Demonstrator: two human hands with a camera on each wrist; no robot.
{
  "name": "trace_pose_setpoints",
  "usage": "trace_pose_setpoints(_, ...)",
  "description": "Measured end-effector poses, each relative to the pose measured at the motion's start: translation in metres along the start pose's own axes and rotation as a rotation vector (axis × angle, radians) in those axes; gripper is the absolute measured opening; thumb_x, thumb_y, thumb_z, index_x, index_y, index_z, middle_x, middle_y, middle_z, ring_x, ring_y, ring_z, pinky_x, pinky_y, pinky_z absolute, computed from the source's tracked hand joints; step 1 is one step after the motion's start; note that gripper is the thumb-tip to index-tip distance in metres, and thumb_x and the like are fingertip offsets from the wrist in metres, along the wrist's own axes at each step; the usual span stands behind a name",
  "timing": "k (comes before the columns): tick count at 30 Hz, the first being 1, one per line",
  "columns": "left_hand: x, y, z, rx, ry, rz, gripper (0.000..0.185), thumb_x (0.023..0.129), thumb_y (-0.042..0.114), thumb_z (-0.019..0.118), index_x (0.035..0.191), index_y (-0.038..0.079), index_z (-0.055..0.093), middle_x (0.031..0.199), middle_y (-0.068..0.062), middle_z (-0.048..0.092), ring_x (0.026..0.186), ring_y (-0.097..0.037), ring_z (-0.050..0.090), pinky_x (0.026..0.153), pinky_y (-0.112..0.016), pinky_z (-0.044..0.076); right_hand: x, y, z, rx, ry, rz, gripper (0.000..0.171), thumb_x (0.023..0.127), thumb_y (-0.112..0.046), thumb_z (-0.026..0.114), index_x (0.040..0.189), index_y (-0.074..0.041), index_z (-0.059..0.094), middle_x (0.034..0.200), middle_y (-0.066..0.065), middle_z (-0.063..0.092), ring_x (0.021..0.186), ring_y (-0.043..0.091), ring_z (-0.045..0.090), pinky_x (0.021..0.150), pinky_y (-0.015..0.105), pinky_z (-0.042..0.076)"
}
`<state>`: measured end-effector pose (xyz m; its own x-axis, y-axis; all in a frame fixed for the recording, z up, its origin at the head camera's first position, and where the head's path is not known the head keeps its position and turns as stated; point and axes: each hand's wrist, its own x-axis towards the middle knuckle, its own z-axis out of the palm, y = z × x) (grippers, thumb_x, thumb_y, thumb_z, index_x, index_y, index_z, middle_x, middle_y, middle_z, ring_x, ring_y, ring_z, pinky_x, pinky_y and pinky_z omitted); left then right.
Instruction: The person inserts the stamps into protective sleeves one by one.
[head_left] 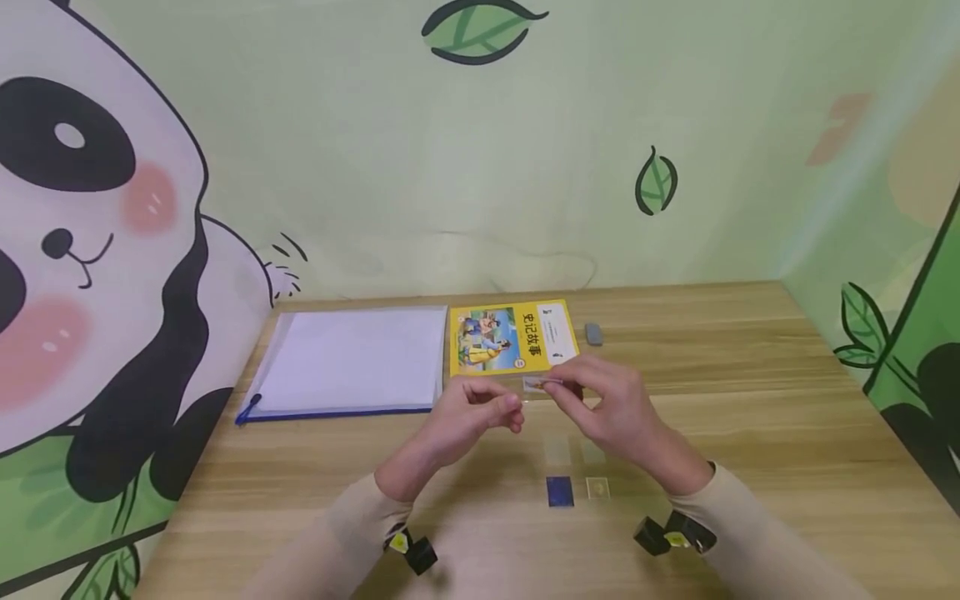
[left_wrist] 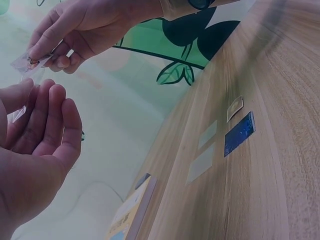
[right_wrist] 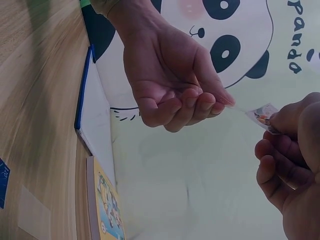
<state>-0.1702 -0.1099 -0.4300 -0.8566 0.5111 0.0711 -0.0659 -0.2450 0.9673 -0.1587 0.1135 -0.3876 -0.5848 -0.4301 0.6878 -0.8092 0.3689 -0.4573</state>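
Above the table, my right hand (head_left: 615, 404) pinches a small picture stamp (head_left: 534, 384) between thumb and forefinger. Facing it, my left hand (head_left: 468, 414) pinches a clear plastic sleeve (left_wrist: 20, 114) between thumb and fingertips; in the right wrist view the clear film stretches toward the stamp. How far the stamp sits inside the sleeve I cannot tell. On the table below lie a dark blue stamp (head_left: 559, 492) with a toothed edge and a pale, light-bordered stamp (head_left: 597, 488) beside it. Two clear rectangular sleeves (left_wrist: 200, 168) lie flat just beyond them.
A yellow book (head_left: 555, 333) with an illustrated cover lies behind my hands. To its left is a white zip folder (head_left: 352, 358) with a blue zip edge; to its right, a small grey block (head_left: 593, 334). The painted wall (head_left: 525, 167) rises at the table's back edge.
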Motion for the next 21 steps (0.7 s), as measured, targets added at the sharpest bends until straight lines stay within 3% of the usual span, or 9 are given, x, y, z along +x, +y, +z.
trace_pose_setpoints(6, 0.0004, -0.0008, 0.0000, 0.007, -0.005, 0.003, 0.008, 0.093, 0.014, 0.067, 0.092, 0.013, 0.074, 0.082, -0.006, 0.073, 0.074, -0.013, 0.069, 0.079, -0.031, 0.061, -0.0006, 0.0000, -0.0003, -0.002, 0.003, -0.005, 0.012, 0.084, -0.004, 0.074, 0.096, -0.008, 0.072, 0.083, 0.000, 0.069, 0.065, 0.003, 0.054, 0.053, 0.013, 0.048)
trace_pose_setpoints(9, 0.0014, -0.0003, 0.0002, 0.004, 0.003, 0.003, 0.009, 0.093, 0.012, 0.067, 0.093, 0.005, 0.073, 0.081, -0.007, 0.072, 0.073, -0.013, 0.069, 0.079, -0.031, 0.061, 0.0006, 0.0003, -0.0001, 0.008, 0.002, -0.001, 0.013, 0.085, -0.005, 0.074, 0.097, -0.009, 0.072, 0.083, 0.000, 0.069, 0.064, 0.002, 0.054, 0.052, 0.013, 0.048)
trace_pose_setpoints(13, 0.0017, 0.0012, 0.0011, 0.002, 0.008, 0.009, 0.027, 0.093, 0.010, 0.066, 0.101, -0.015, 0.065, 0.080, -0.005, 0.073, 0.073, -0.013, 0.069, 0.079, -0.031, 0.061, 0.0014, 0.0007, 0.0006, 0.020, 0.001, 0.007, 0.014, 0.085, -0.004, 0.074, 0.098, -0.009, 0.073, 0.085, -0.001, 0.070, 0.065, 0.002, 0.055, 0.052, 0.014, 0.049)
trace_pose_setpoints(15, 0.0017, 0.0018, 0.0014, -0.001, 0.010, 0.010, 0.028, 0.093, 0.010, 0.066, 0.101, -0.017, 0.063, 0.080, -0.005, 0.073, 0.072, -0.013, 0.069, 0.079, -0.031, 0.062, 0.0015, 0.0006, 0.0006, 0.027, -0.004, 0.020, 0.014, 0.085, -0.004, 0.074, 0.099, -0.009, 0.073, 0.085, -0.001, 0.070, 0.065, 0.002, 0.056, 0.053, 0.014, 0.050)
trace_pose_setpoints(21, 0.0013, 0.0020, 0.0014, -0.007, 0.009, 0.007, 0.008, 0.093, 0.009, 0.066, 0.091, 0.007, 0.073, 0.080, -0.006, 0.073, 0.072, -0.013, 0.069, 0.078, -0.030, 0.062, 0.0012, -0.0031, -0.0023, 0.073, -0.046, 0.157, 0.010, 0.088, -0.007, 0.072, 0.097, -0.010, 0.074, 0.084, -0.004, 0.070, 0.065, 0.005, 0.056, 0.053, 0.018, 0.052)
